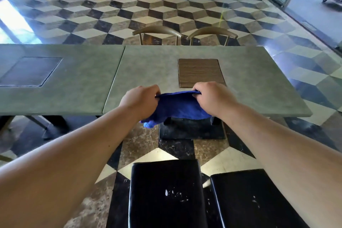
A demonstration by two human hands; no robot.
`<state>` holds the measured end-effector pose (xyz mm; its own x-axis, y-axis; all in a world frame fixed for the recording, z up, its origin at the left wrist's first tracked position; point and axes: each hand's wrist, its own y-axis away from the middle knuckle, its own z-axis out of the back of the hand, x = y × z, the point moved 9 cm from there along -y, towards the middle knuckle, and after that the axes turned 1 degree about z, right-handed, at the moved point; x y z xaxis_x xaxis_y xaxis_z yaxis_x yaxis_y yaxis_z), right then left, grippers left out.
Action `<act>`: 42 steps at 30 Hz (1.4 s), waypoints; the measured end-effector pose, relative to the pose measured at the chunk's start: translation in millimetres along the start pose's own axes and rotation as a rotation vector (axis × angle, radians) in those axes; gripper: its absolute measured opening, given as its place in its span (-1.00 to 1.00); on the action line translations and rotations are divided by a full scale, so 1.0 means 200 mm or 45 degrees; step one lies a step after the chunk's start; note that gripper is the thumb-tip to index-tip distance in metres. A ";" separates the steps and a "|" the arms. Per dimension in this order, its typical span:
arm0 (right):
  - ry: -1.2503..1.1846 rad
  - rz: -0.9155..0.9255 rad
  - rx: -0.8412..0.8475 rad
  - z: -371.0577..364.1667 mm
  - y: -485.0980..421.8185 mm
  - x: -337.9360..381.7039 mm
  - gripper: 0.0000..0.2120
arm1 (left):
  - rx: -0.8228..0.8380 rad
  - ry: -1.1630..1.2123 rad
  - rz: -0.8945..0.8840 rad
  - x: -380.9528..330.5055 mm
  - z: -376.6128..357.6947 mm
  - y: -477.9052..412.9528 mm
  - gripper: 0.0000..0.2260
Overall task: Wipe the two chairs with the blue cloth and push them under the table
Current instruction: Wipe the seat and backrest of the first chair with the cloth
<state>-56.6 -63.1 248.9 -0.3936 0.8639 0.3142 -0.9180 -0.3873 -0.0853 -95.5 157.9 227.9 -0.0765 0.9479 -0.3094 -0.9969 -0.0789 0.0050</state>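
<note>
The blue cloth (pixel 178 107) hangs stretched between both hands over the near edge of the grey-green table (pixel 249 83). My left hand (pixel 140 99) pinches its left top corner and my right hand (pixel 212 96) pinches its right top corner. Two black padded chair seats stand below me, pulled out from the table: the left chair (pixel 166 194) and the right chair (pixel 253 200). Both seats carry small white specks. Their backs are out of view.
A wooden inset panel (pixel 200 72) lies in the tabletop beyond the cloth. The table's black pedestal base (pixel 192 129) stands on the floor between the table and the seats. Two brown curved chair backs (pixel 185 33) rise behind the far edge. A second table (pixel 55 77) adjoins at left.
</note>
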 end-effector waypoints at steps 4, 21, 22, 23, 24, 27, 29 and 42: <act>-0.007 0.010 0.021 0.02 0.11 0.18 -0.85 | 0.063 0.079 0.005 0.08 0.08 0.17 -0.88; -0.312 -0.102 0.269 -0.16 0.44 0.44 -0.71 | 0.557 1.239 0.625 0.03 -0.16 0.62 -0.74; -0.334 -0.075 0.298 -0.19 0.45 0.44 -0.73 | 0.557 1.308 0.658 -0.01 -0.18 0.62 -0.72; -0.366 -0.049 0.325 -0.21 0.45 0.44 -0.74 | 0.561 1.355 0.680 -0.04 -0.21 0.61 -0.70; -0.411 -0.033 0.351 -0.23 0.46 0.44 -0.75 | 0.559 1.398 0.706 -0.08 -0.24 0.60 -0.68; -0.466 -0.003 0.398 -0.27 0.48 0.37 -0.72 | 0.509 1.464 0.757 -0.16 -0.29 0.57 -0.65; -0.414 0.043 0.379 -0.28 0.46 0.32 -0.75 | 0.425 1.441 0.781 -0.17 -0.31 0.54 -0.79; -0.294 0.113 0.409 -0.83 0.24 0.14 -0.89 | 0.120 0.043 0.237 0.21 -0.61 0.41 -0.94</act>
<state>-118.9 -4.2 95.7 -0.4162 0.7414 0.5264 -0.8046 -0.5699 0.1666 -177.4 153.7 100.1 -0.2608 0.9086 -0.3263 -0.9630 -0.2212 0.1538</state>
